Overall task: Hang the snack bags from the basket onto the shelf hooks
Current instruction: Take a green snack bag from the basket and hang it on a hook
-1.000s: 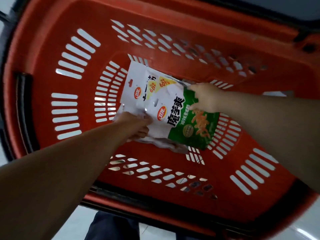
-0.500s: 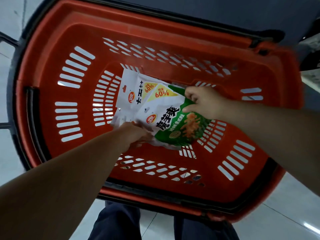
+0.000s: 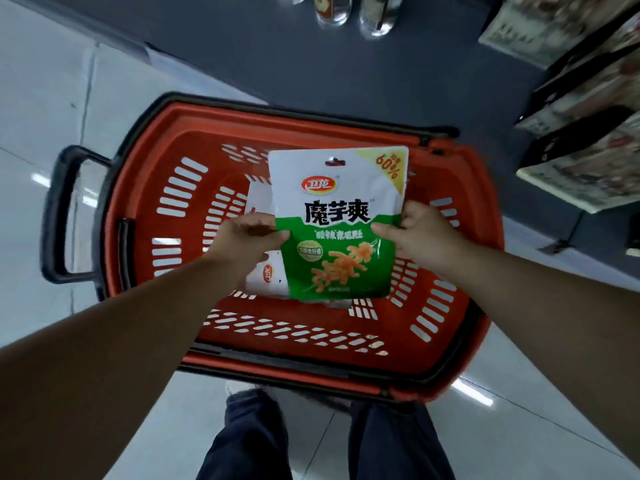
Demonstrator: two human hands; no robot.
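A white and green snack bag (image 3: 337, 223) is held upright above the red basket (image 3: 145, 209), its hang hole at the top edge. My left hand (image 3: 247, 242) pinches its left edge and my right hand (image 3: 412, 233) grips its right edge. Behind it, more white snack bags (image 3: 265, 275) lie on the basket floor, mostly hidden by the held bag and my left hand. The shelf (image 3: 585, 133) with packaged goods stands at the right; no hooks are visible.
The basket's black handle (image 3: 59, 216) sticks out to the left over the pale tiled floor. A dark shelf base (image 3: 311, 64) runs along the top, with bottles (image 3: 346, 8) above it. My legs in dark trousers (image 3: 256, 434) are below the basket.
Both hands have lifted one snack bag out of the basket and turned it upright. The view has pulled back from the basket, so the floor and the shelf now show.
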